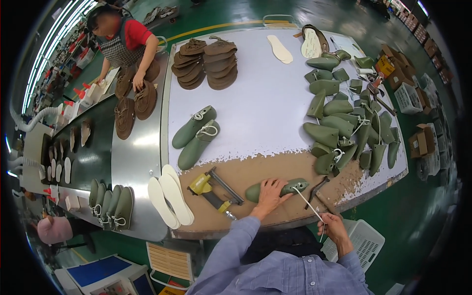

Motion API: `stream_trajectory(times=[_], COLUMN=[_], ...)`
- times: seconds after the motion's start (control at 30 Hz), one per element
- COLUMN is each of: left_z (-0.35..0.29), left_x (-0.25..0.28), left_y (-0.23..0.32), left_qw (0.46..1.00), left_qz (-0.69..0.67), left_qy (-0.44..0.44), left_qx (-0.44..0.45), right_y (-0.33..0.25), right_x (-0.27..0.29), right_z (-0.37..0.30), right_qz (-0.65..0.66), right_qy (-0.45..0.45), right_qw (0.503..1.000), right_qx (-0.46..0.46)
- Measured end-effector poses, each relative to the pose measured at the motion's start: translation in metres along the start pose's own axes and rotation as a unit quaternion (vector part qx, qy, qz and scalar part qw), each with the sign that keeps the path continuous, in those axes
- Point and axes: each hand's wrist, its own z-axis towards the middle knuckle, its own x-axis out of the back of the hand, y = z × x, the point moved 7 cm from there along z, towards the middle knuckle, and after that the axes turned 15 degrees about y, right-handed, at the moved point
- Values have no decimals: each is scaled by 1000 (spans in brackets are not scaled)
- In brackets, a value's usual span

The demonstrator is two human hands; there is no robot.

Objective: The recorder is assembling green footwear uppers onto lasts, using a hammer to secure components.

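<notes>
- So the right hand (334, 228), nearest, had its fingers closed on a white cord (307, 202), which ran pretty straight to a green shoe last (298, 185).
- Left hand (270, 197) was clamped over that last, on the brown part of the table (260, 168).
- Yellow-black nail gun (212, 197) lay off left, near some cream insoles (178, 194).
- Farther up: two laced green lasts (192, 150), plus a big jumble of lasts (338, 106) on the right.
- Way back, stacked brown uppers (221, 66).

white lettering (200, 183) on yellow staple gun (212, 197)
</notes>
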Motion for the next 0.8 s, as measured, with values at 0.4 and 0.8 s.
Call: stream_trajectory(times=[0.4,0.8], left_z=[4,-1], left_x=[-2,-7], left_y=[-3,-6], left_qw=[999,999], left_qz=[24,5], left_qy=[15,-18], left_qx=[18,31], right_y=[-71,-50], right_x=[-103,-100], right_z=[-30,2], right_qz=[110,-80], right_qy=[-100,-32], right_qw=[980,990], right_qx=[130,112])
